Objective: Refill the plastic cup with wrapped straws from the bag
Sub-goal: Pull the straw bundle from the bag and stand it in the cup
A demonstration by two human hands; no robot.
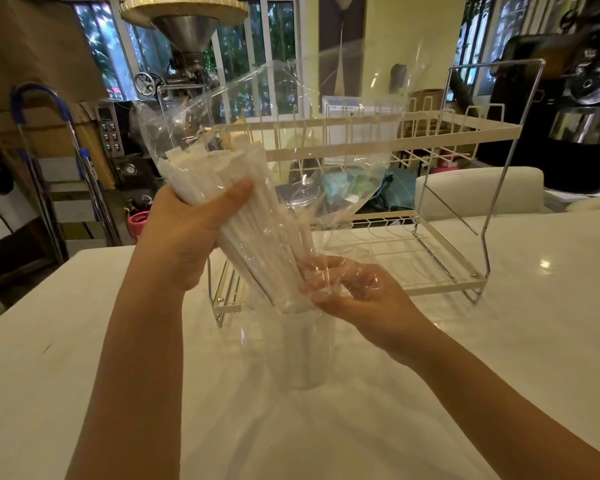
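the clear plastic cup [308,355] is hard to make out: it stands upright on the white table [499,341], see-through and blurred, and its rim is hidden behind the lower end of the bag [257,188] and the right hand [357,292]. whether any straws are already inside it cannot be told. the bag is a clear, crinkled film whose loose open part billows up and to the right, so its edges melt into the rack behind it. inside it, a bundle of white wrapped straws [250,220] slants down from upper left toward the cup's mouth; their lower tips are lost in folds of plastic.

the left hand [191,233] is closed around the upper part of the bundle through the bag, thumb laid across the front. the right hand pinches the film at the bag's bottom end, just above the cup, its fingers partly veiled by the plastic.

the table is glossy and pale, with light spots on the right. a white wire dish rack [430,133] with two tiers stands just behind the cup. beyond it the room holds a metal machine with a funnel-shaped hopper [187,32], windows with greenery outside, a blue-handled folding ladder [42,140] at left, and a pale chair back [478,192] at right.
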